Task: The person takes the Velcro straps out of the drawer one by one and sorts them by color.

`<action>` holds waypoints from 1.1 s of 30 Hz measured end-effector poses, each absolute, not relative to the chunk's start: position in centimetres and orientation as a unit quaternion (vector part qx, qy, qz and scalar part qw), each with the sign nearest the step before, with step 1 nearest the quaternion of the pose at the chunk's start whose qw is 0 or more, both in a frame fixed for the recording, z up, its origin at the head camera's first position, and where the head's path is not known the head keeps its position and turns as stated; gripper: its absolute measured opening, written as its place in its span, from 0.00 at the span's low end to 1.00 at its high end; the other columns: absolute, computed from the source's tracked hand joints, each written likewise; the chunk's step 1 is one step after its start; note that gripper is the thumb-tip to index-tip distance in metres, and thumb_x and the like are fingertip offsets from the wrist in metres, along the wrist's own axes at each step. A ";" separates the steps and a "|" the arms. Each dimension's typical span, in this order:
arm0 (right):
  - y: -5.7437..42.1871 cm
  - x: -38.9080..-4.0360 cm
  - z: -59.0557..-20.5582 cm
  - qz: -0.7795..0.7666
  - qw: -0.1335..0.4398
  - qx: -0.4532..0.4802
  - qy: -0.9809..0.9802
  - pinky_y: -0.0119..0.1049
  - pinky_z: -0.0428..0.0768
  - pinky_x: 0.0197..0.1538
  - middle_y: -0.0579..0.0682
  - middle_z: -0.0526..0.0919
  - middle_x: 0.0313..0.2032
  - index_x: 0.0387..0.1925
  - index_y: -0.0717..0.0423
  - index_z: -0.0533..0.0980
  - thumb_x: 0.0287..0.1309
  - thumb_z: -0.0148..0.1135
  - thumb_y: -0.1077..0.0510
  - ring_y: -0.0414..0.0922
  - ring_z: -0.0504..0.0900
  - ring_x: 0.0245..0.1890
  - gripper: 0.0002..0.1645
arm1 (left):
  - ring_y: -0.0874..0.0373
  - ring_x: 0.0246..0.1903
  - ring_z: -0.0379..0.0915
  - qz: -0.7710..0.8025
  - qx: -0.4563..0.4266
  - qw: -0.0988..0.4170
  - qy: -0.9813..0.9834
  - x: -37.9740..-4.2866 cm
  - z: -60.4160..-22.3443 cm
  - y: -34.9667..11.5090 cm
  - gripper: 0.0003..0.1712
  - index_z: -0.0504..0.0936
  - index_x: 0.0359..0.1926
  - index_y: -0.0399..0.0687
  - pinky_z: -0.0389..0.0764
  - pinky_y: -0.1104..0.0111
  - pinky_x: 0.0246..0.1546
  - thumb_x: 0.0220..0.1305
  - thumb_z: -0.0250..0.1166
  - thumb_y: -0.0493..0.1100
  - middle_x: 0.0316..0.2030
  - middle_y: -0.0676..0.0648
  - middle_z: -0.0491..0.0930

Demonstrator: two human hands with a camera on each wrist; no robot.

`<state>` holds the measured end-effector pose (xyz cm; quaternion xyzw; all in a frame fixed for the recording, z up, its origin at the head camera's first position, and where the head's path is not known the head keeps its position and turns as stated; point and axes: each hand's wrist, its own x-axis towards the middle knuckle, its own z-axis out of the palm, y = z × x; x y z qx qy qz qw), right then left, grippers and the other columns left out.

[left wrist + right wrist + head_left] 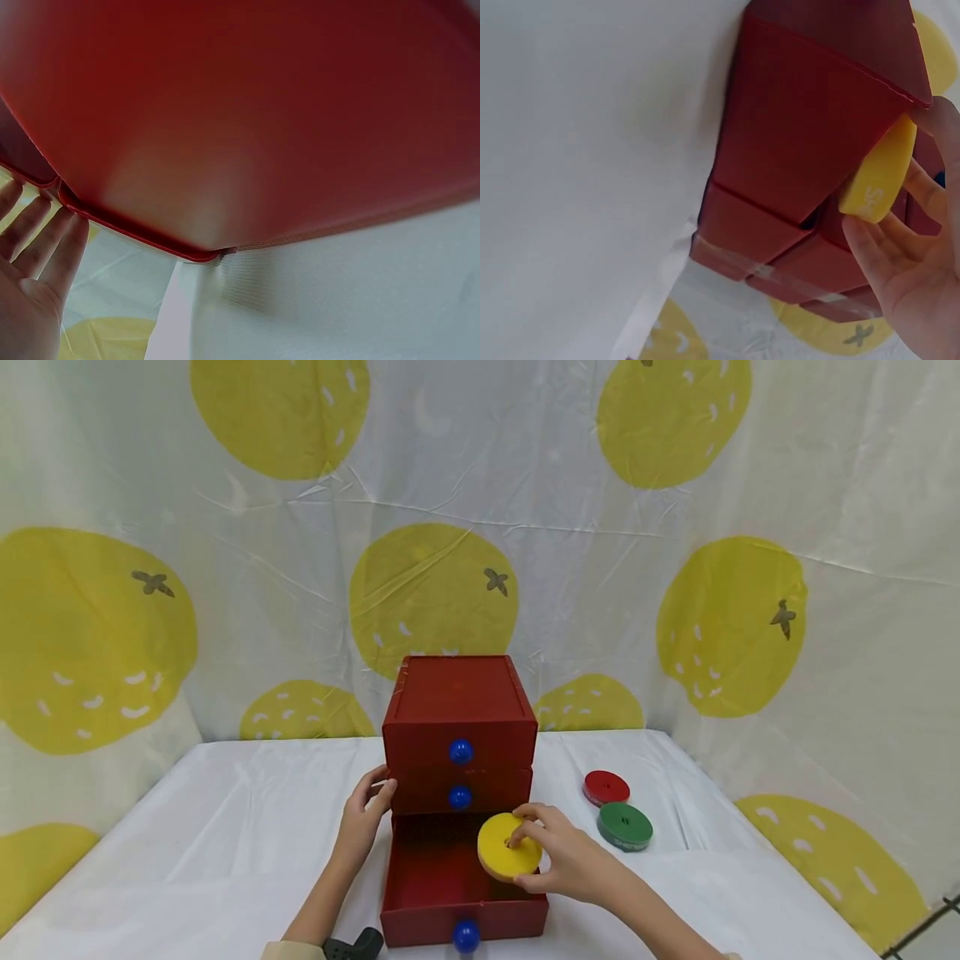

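My right hand (566,858) pinches a thick yellow disc (497,843) with a small hole in its middle, fingers at its edge and face and thumb below. Pale lettering marks the yellow rim in the right wrist view. The disc is tilted over the right side of the pulled-out bottom drawer (423,872) of a red drawer unit (459,693), overlapping that drawer's side wall. My left hand (365,810) touches the unit's left side around the middle drawer; its fingers (49,244) reach fairly straight to the red edge in the left wrist view.
A red disc (606,783) and a green disc (626,823) lie on the white cloth to the right of the unit. Blue knobs (461,751) front the drawers; the upper two are pushed in. A curtain with yellow fruit (435,585) hangs behind.
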<state>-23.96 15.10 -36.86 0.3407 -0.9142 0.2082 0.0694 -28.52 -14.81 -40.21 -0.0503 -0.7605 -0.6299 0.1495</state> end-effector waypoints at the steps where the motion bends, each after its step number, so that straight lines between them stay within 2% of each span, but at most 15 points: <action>1: 15.2 -23.9 -36.9 0.211 0.072 0.335 -0.915 0.38 0.79 0.48 0.48 0.69 0.55 0.37 0.40 0.74 0.44 0.68 0.47 0.48 0.69 0.54 0.16 | 0.74 0.44 0.68 -0.631 -0.051 0.150 -0.760 -28.5 -40.2 -14.8 0.26 0.66 0.60 0.46 0.74 0.77 0.46 0.65 0.53 0.52 0.56 0.45 0.70; 4: 15.6 -23.7 -37.2 0.218 0.095 0.324 -0.916 0.39 0.79 0.48 0.49 0.69 0.56 0.37 0.40 0.74 0.43 0.69 0.47 0.49 0.69 0.54 0.16 | 0.74 0.44 0.68 -0.632 -0.052 0.148 -0.759 -28.5 -40.3 -14.8 0.26 0.66 0.60 0.46 0.73 0.79 0.45 0.65 0.53 0.52 0.56 0.45 0.70; 12: 16.6 -23.0 -37.9 0.230 0.158 0.314 -0.908 0.39 0.80 0.46 0.47 0.70 0.55 0.36 0.36 0.73 0.41 0.71 0.50 0.48 0.69 0.55 0.18 | 0.73 0.44 0.68 -0.632 -0.053 0.153 -0.758 -28.4 -40.2 -14.8 0.26 0.66 0.60 0.46 0.74 0.75 0.47 0.65 0.53 0.52 0.56 0.44 0.70; 19: 17.5 -22.4 -38.0 0.227 0.219 0.318 -0.894 0.40 0.80 0.45 0.46 0.72 0.53 0.35 0.35 0.72 0.37 0.74 0.53 0.46 0.70 0.52 0.22 | 0.69 0.45 0.69 -0.631 -0.050 0.158 -0.758 -28.5 -40.1 -14.7 0.26 0.67 0.60 0.47 0.75 0.74 0.47 0.64 0.53 0.53 0.54 0.45 0.72; 28: 18.9 -22.1 -38.4 0.208 0.267 0.314 -0.887 0.38 0.81 0.44 0.46 0.73 0.51 0.34 0.35 0.72 0.32 0.76 0.54 0.45 0.70 0.50 0.25 | 0.74 0.44 0.68 -0.627 -0.050 0.149 -0.763 -28.5 -40.2 -14.8 0.26 0.66 0.61 0.46 0.73 0.76 0.47 0.65 0.52 0.52 0.56 0.45 0.70; 33: 19.6 -22.1 -38.5 0.206 0.265 0.302 -0.892 0.37 0.81 0.42 0.47 0.73 0.50 0.34 0.35 0.72 0.31 0.77 0.54 0.46 0.70 0.50 0.26 | 0.75 0.44 0.67 -0.630 -0.049 0.148 -0.760 -28.5 -40.2 -14.8 0.26 0.65 0.62 0.47 0.74 0.76 0.47 0.66 0.52 0.51 0.58 0.45 0.69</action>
